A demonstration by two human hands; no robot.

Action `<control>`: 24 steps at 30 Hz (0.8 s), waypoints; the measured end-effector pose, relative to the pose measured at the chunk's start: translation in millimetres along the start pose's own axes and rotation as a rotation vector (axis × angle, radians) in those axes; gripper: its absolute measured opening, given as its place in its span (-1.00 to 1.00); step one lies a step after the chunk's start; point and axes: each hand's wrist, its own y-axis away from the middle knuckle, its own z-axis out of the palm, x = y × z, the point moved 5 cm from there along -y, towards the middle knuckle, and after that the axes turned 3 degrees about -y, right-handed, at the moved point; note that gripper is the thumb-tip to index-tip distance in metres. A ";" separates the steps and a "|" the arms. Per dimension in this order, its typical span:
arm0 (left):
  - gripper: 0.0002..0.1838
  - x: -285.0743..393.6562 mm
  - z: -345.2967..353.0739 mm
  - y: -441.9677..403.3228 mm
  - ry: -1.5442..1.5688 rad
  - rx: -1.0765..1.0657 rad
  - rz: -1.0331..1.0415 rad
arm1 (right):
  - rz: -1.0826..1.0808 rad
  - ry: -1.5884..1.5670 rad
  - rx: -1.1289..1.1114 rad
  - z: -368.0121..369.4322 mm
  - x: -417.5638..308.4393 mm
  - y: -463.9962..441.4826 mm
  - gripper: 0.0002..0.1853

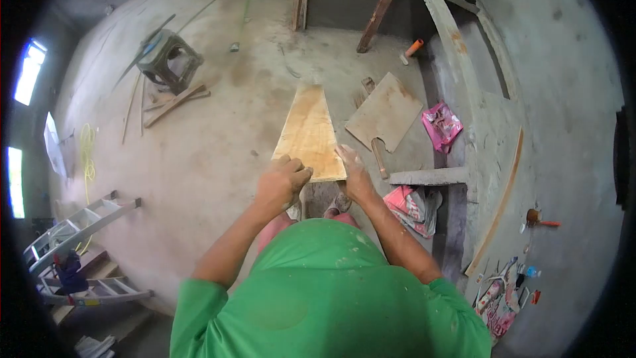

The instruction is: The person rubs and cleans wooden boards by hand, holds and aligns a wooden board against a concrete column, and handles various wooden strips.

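A light wooden board [308, 129] is held out in front of my body, its near edge toward me and its far end narrower in view. My left hand [286, 182] grips the near left corner, fingers curled over the top face. On the near right edge, my right hand [354, 171] holds the board with the fingers along its side. Right of the board, a square grey-brown panel [387, 111] with a notch lies on the floor, with a wooden handle [379, 159] at its near edge.
A stool [170, 59] and wood strips [175, 105] stand far left, an aluminium ladder [86, 225] near left. At right are a concrete frame [430, 177], a pink bag [442, 127], a sack [414, 209] and an orange-handled tool [414, 48]. A wooden post [384, 6] leans ahead.
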 end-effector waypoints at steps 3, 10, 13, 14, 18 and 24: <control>-0.80 -2.8 -61.8 4.4 0.027 0.034 -0.044 | -0.175 -0.032 -0.047 -3.8 -41.0 -31.9 -0.45; -0.54 -37.2 -164.4 19.9 0.067 0.376 -0.214 | -0.244 0.084 -0.046 12.0 -91.1 -69.9 -0.70; -0.53 -69.6 -183.1 42.1 0.047 0.584 -0.356 | -0.422 0.123 0.158 4.0 -87.5 -95.8 -0.78; -0.54 -80.2 -184.9 51.5 0.077 0.632 -0.434 | -0.268 0.010 0.097 0.1 -82.0 -103.3 -0.81; -0.57 -129.5 -158.0 105.2 0.198 0.540 -0.644 | -0.255 0.084 0.220 -14.8 -67.0 -129.5 -0.81; -0.63 -163.6 -69.4 173.4 0.209 0.123 -0.838 | -0.252 0.067 0.358 -21.8 -59.9 -141.5 -0.79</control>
